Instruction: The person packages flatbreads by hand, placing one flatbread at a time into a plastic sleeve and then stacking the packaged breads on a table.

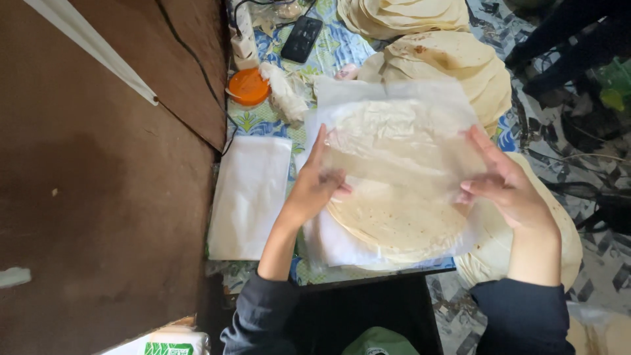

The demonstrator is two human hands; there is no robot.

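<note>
— Thin, clear plastic, is that what both hands are on?

— Yes. The left hand (pixel 314 186) pinches the left edge of a see-through plastic sheet (pixel 401 154), thumb underneath and fingers over it. The right hand (pixel 507 186) grips the right edge the same way. The two hands are well apart, with the sheet stretched between them.

— And where does the sheet sit?

— Just above a stack of round, pale flatbreads (pixel 401 223), which shows through it. That stack rests on more clear plastic sheets (pixel 328 246) spread on a table covered with a blue and green patterned cloth (pixel 263 121).

— What lies around it?

— To the left, a flat pile of white paper sheets (pixel 248 197). Beyond that, near the far edge, a round orange lid (pixel 248 86), with a crumpled white plastic bag (pixel 285 91) just beside it and a black phone (pixel 302 38) further back. Two more stacks of flatbreads lie at the far side, one (pixel 460 69) near the sheet and another (pixel 402 14) behind it. A further heap of flatbreads (pixel 559 230) sits under the right forearm. Both forearms wear dark sleeves (pixel 526 315).
</note>
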